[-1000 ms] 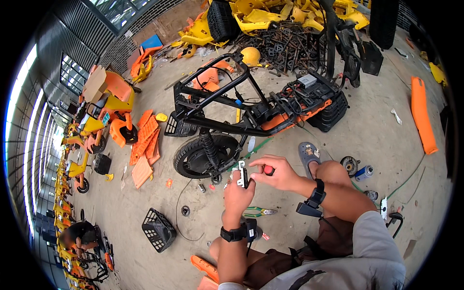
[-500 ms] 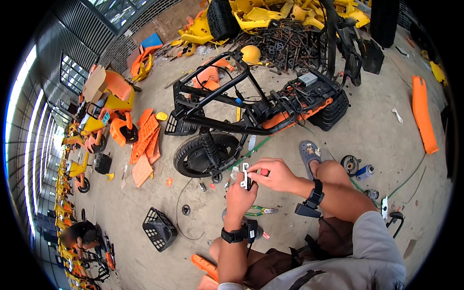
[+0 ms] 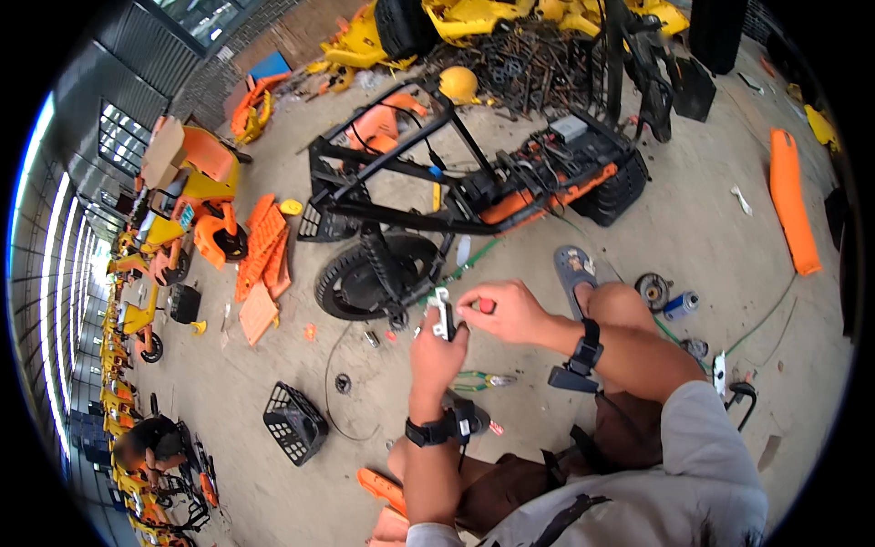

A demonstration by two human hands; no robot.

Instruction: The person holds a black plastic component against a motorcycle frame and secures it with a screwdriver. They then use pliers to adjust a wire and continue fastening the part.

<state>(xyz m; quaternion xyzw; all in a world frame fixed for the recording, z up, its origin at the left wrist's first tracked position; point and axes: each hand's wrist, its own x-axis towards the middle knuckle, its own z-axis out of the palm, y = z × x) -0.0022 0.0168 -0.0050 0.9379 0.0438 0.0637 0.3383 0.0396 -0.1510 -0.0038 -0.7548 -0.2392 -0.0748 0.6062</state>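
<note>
My left hand is closed around a small white and black part, held upright in front of me; its exact kind is not clear. To its right, my right hand is closed with a red-ended object in it, probably a tool handle, its rest hidden by the fingers. The right fingertips are close beside the part. Just beyond both hands stands a stripped black scooter frame with its wheel towards me. Pliers with green and yellow handles lie on the floor below my hands.
A black plastic basket and a small sprocket lie at left. Right of my knee are a round hub part and a spray can. Orange panels lie farther left; a person crouches at far left.
The view has shifted slightly, so the scene sits further left and up. My right fingertips have drawn back a little from the part, which stays in my left hand.
</note>
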